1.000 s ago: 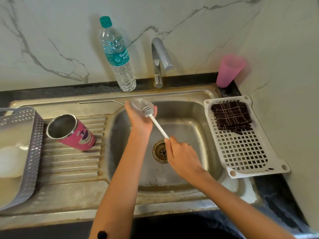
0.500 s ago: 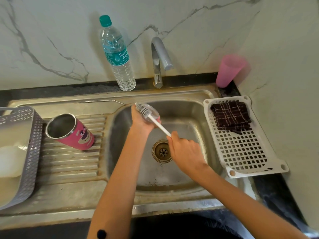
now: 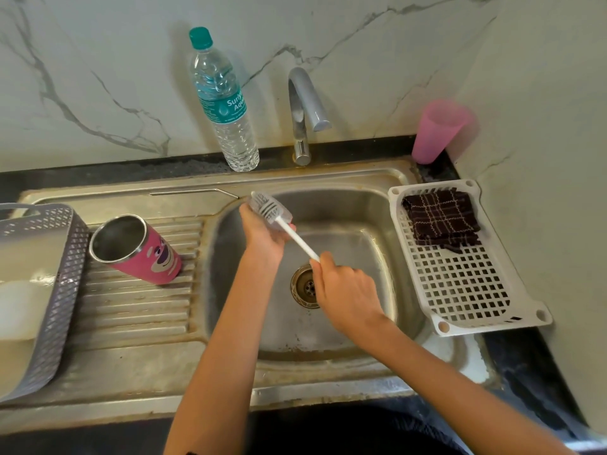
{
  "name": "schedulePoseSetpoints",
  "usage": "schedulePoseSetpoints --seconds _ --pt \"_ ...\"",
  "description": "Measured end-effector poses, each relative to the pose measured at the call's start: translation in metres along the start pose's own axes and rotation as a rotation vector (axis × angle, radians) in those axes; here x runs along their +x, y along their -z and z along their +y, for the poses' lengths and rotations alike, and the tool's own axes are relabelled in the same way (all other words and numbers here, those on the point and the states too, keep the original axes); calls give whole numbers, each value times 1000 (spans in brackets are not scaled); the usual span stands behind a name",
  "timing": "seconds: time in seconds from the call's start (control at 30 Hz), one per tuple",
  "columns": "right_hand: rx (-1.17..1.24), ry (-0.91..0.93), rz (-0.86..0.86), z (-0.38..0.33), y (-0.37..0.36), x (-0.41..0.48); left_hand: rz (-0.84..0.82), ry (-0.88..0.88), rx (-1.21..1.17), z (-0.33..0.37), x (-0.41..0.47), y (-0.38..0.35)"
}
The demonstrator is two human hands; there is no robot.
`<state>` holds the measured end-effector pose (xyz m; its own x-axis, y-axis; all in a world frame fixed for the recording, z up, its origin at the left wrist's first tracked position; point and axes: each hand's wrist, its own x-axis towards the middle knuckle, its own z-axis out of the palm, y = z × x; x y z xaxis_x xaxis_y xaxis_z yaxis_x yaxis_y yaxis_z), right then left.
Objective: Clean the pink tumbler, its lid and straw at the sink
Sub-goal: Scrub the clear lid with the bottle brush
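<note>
Stainless steel sink [image 3: 358, 224], dull, water-stained and rusty at the edges, is filling the middle, w/ a ribbed drainboard [image 3: 131, 310] lying at 9 o'clock of the round drain [image 3: 305, 285]. The pink steel tumbler w/ a cartoon face [image 3: 138, 251] is lying on its side on those ribs, shiny open mouth pointing approx 10 o'clock. The thin metal straw w/ a bent tip [image 3: 193, 191] is lying flat on the back ledge at 11 o'clock. L hand [image 3: 262, 238] is curling round the clear round lid [image 3: 285, 212] over the basin's 11 o'clock corner. The lid's outline is hard to make out, being see-through and partly behind bristles. R hand [image 3: 345, 290], fingers closed tight, is gripping the white plastic bottle brush [image 3: 297, 239] above the drain, bristle head pressing on the lid. At 12 o'clock a clear ridged water bottle w/ teal cap [image 3: 223, 100] and a curved chrome tap [image 3: 305, 113] are standing. A frosted pink plastic cup [image 3: 437, 131] is sitting at 1 o'clock. At 3 o'clock a white gridded plastic tray [image 3: 460, 284] is holding a folded dark checked cloth [image 3: 440, 221]. A grey lattice basket [image 3: 56, 307] at 9 o'clock is getting cut off by the frame; its pale contents are too blurred to tell.
</note>
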<state>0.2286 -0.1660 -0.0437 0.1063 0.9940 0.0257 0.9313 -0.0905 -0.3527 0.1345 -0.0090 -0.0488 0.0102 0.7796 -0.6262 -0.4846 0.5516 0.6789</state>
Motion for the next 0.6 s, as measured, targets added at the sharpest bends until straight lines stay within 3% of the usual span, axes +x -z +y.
schedulePoseSetpoints --seconds 0.33,0.47,0.6 --pt "318 -141 -117 -27 16 15 41 -384 302 0 6 6" --pt "406 -184 -149 -29 20 25 46 -394 387 -3 5 10" --pt "406 -158 -217 -29 22 11 86 -357 270 10 10 13"
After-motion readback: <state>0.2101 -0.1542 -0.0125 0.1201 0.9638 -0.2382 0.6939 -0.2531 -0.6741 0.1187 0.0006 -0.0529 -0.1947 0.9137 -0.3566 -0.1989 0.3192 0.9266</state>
